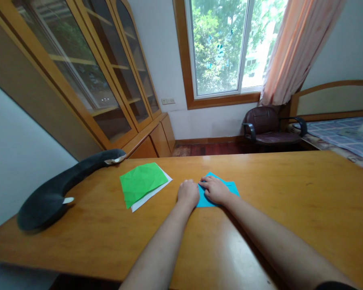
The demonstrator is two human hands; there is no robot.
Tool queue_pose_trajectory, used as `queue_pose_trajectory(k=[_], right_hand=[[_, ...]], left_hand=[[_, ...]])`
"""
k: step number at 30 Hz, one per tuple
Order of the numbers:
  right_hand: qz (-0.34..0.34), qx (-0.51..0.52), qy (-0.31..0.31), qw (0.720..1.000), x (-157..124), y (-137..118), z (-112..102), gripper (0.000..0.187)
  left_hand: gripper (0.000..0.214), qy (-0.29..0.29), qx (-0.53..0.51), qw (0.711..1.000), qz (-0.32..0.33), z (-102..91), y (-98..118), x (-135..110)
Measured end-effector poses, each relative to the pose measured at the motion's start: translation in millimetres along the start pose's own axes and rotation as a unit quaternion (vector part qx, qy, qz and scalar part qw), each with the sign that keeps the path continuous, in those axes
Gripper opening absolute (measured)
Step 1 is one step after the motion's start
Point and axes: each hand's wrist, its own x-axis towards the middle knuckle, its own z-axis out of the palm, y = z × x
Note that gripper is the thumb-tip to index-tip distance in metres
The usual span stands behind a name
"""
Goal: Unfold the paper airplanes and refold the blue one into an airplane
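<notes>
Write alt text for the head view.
A right hand lies flat on blue paper on a wooden table, the curled left hand at the paper's left edge. Farther left: a green sheet over a white sheet, and a grey plush toy.

blu paper (232, 187), grn sheet (142, 182), gry plush (53, 195)

Green paper sheet (142, 182), creased, lies on a white sheet (157, 188) left of centre on the wooden tabletop (290, 193). Grey plush toy (57, 191) rests at the tabletop's left edge. Glass-fronted cabinet (103, 80) upper left. Window (224, 44) and curtain (293, 48) at top. Armchair (269, 127) and bed (345, 137) at right.
</notes>
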Motion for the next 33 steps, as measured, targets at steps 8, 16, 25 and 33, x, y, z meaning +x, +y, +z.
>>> queue_pose_trajectory(k=[8,16,25,33], right_hand=[[-0.002,-0.001,-0.008,1.000,1,0,0,0.042],[-0.002,-0.013,-0.016,1.000,0,1,4,0.049],[0.059,-0.019,-0.039,0.997,2,-6,5,0.045],[0.065,-0.012,-0.045,0.997,1,-7,4,0.049]], left_hand=[[0.034,0.057,0.002,0.998,0.007,13.8,10,-32],[0.040,0.039,-0.014,0.999,-0.006,9.5,14,-38],[0.039,0.024,-0.021,0.999,-0.005,8.6,15,-46],[0.041,-0.004,0.000,1.000,-0.030,-2.6,16,-55]])
